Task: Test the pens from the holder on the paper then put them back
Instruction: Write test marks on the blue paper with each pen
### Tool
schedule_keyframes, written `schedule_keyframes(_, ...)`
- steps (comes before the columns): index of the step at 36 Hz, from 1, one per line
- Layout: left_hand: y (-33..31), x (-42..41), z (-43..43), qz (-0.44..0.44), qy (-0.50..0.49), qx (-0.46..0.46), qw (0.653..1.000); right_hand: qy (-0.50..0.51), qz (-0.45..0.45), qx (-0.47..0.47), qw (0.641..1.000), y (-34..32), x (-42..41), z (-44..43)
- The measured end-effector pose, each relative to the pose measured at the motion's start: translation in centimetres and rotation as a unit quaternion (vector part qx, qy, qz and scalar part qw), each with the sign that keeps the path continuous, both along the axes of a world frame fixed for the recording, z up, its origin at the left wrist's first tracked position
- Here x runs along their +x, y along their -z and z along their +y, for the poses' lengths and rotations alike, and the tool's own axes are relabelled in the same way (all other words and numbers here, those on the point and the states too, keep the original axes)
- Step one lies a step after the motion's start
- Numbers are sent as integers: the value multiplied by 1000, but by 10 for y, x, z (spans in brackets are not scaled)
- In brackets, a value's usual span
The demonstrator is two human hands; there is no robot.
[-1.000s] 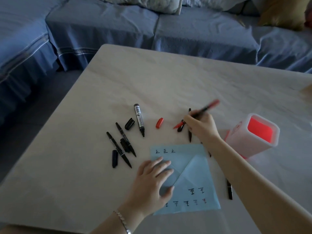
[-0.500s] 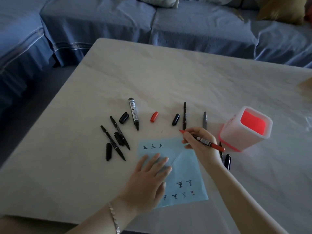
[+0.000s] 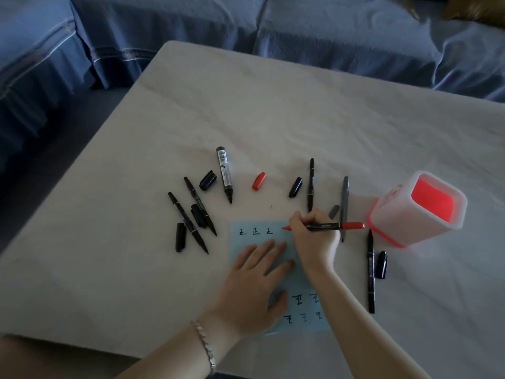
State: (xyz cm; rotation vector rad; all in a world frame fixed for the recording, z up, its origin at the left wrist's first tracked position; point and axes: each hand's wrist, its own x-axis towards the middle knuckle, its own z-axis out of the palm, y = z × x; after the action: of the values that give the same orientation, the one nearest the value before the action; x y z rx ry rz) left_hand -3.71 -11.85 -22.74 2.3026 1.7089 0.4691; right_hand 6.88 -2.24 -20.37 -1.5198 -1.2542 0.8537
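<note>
1. Blue-covered sofa (image 3: 328, 36) is wrapping round a pale table (image 3: 273, 119) in dim light.
2. I am pressing my left hand (image 3: 254, 285) flat, fingers straight, on a blue paper (image 3: 239, 243) bearing small written marks.
3. I am pinching a red pen (image 3: 328, 226) in my right hand (image 3: 311, 236), fingers curled round it, its tip pointing to 9 o'clock at the paper's top edge.
4. A white pen holder (image 3: 396, 222) is standing at 3 o'clock from that hand, apart from it.
5. A red cap (image 3: 258, 181) is lying at 12 o'clock from the paper, among scattered black pens (image 3: 224, 173).
</note>
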Motion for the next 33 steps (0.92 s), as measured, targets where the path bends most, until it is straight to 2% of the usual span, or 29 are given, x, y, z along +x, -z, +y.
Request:
schedule_keyframes(19, -3, 0, 1, -7, -7, -19, 1000, -25, -63, 17, 998, 2, 0, 0)
schedule_keyframes(33, -4, 0, 1, -17, -9, -15, 1000, -12, -48, 13, 999, 3, 0, 1)
